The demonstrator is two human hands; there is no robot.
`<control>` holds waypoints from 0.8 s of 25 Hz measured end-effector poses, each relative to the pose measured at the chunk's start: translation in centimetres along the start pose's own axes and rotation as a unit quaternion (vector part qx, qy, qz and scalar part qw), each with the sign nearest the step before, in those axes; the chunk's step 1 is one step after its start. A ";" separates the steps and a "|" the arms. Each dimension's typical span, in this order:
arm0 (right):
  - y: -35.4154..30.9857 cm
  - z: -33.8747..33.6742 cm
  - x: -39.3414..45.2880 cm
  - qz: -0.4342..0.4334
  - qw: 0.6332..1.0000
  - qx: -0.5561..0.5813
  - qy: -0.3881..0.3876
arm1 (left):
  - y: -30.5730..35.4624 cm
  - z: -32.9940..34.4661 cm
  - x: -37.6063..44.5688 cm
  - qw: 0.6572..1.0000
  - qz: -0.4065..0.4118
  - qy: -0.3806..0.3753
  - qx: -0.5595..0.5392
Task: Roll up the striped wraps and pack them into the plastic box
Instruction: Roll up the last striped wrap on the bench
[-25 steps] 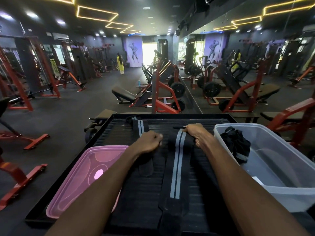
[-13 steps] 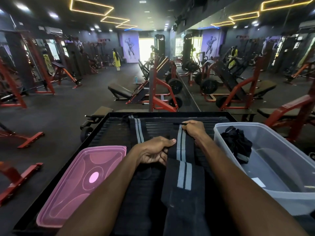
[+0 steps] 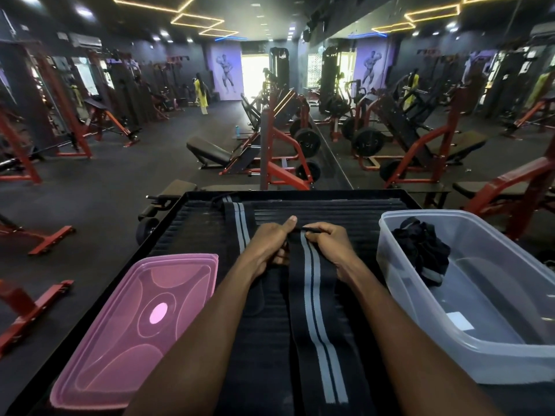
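A long black wrap with two grey stripes [image 3: 313, 310] lies lengthwise down the middle of the black ribbed mat [image 3: 345, 211]. My left hand [image 3: 270, 244] and my right hand [image 3: 329, 244] both pinch its far end, thumbs close together. A second striped wrap [image 3: 238, 217] lies flat to the left, running to the mat's far edge. The clear plastic box [image 3: 480, 349] stands at the right, with a bundled black wrap [image 3: 423, 247] in its far end.
The pink box lid [image 3: 132, 331] rests on the mat at the near left. The mat sits in a black tray with a raised rim [image 3: 300, 193]. Red gym machines and benches [image 3: 279, 163] stand beyond it on the dark floor, and a person [image 3: 202, 94] stands far back.
My left hand moved right from the left wrap onto the far end of the middle wrap, beside my right hand. The camera view has tipped down and closer.
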State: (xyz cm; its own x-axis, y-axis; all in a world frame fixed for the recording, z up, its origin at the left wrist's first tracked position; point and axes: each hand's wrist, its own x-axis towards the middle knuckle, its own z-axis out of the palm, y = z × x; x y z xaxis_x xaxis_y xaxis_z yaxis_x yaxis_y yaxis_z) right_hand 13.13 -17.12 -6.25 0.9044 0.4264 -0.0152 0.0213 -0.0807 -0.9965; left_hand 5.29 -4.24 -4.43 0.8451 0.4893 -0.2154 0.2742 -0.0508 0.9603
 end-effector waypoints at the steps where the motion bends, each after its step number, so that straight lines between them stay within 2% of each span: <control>1: -0.1 0.1 0.0 -0.006 1.000 -0.005 -0.005 | -0.6 0.3 0.2 0.999 0.020 0.028 -0.008; 4: -0.3 0.0 0.1 -0.006 0.999 0.011 -0.031 | -1.6 0.6 0.9 0.994 0.070 0.060 -0.063; 7: -0.4 -0.4 0.5 -0.022 1.000 -0.009 -0.010 | -1.6 0.1 1.2 0.991 0.089 0.061 -0.073; 12: -0.2 -0.6 0.7 -0.101 0.994 -0.048 -0.007 | -1.5 0.0 0.8 0.986 0.079 0.006 -0.147; 20: -0.6 -0.7 0.2 -0.137 0.987 -0.068 -0.053 | -1.4 -0.7 0.7 0.986 0.145 0.027 -0.076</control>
State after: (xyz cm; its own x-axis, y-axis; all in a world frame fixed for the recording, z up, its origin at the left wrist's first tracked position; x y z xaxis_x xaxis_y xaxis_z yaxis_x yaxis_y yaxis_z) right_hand 13.54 -17.61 -5.64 0.8074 0.5398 0.2383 0.3229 -0.0661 -0.9441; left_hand 5.16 -3.28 -5.84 0.8510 0.5191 0.0790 -0.0515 -0.0672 0.9964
